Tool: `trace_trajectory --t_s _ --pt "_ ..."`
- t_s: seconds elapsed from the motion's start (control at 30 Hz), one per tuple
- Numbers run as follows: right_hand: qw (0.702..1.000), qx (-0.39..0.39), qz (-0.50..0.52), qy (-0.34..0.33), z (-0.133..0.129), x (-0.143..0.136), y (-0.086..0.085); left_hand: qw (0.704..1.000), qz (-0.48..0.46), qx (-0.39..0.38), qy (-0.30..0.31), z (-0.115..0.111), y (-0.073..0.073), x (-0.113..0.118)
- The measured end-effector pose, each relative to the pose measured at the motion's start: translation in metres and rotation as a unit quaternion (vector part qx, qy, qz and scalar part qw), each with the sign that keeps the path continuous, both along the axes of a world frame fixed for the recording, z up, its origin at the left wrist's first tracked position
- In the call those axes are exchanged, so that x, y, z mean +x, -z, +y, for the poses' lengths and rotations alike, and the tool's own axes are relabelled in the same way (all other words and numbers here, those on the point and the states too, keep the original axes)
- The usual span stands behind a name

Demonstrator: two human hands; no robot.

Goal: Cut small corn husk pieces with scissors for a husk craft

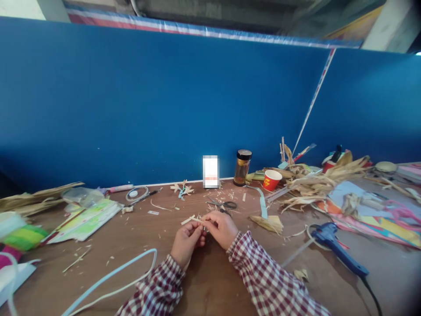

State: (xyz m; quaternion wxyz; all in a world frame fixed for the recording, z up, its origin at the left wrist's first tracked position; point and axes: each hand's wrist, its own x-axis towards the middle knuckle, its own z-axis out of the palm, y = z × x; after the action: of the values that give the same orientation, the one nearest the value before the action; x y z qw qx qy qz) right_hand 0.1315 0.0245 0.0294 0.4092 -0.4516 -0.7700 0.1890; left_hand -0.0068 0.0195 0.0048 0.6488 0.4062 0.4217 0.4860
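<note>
Both hands meet near the middle of the brown table, fingertips touching. My left hand [187, 242] is closed, its thumb and fingers pinching a thin pale strip [196, 220]. From the right, my right hand [221, 228] pinches the same strip, with its thumb and forefinger pressed together. Part of the strip is covered by the fingers. Just beyond the hands lie black-handled scissors [228, 205] among small pale scraps. A dry husk piece [268, 223] rests to the right of my right hand, beside a pale blue strip [263, 205].
A blue glue gun [340, 248] lies at the right, its cord running toward the near edge. Farther back stand a dark-lidded jar [242, 167] and a red paper cup [272, 180]. Dry husks [305, 186] spread behind them. A light blue tube [112, 275] loops at the near left.
</note>
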Motion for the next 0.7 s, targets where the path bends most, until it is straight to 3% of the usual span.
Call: trace_trajectory --t_s 0.23,0.5,0.63,0.7 --pt "0.999 -0.038 -0.008 -0.027 -0.001 0.0 0.001 0.998 0.05 0.025 -0.018 -0.005 0.001 0.0" --pt "0.993 -0.02 -0.104 0.045 0.001 0.002 0.002 0.996 0.08 0.04 -0.009 -0.007 0.0 0.001" --pt "0.978 -0.024 -0.138 0.156 0.013 0.028 -0.002 0.996 0.077 0.04 -0.009 -0.01 0.0 0.0" --pt "0.971 -0.031 -0.091 0.22 0.018 0.038 -0.005 0.997 0.064 0.033 -0.021 -0.011 0.0 -0.001"
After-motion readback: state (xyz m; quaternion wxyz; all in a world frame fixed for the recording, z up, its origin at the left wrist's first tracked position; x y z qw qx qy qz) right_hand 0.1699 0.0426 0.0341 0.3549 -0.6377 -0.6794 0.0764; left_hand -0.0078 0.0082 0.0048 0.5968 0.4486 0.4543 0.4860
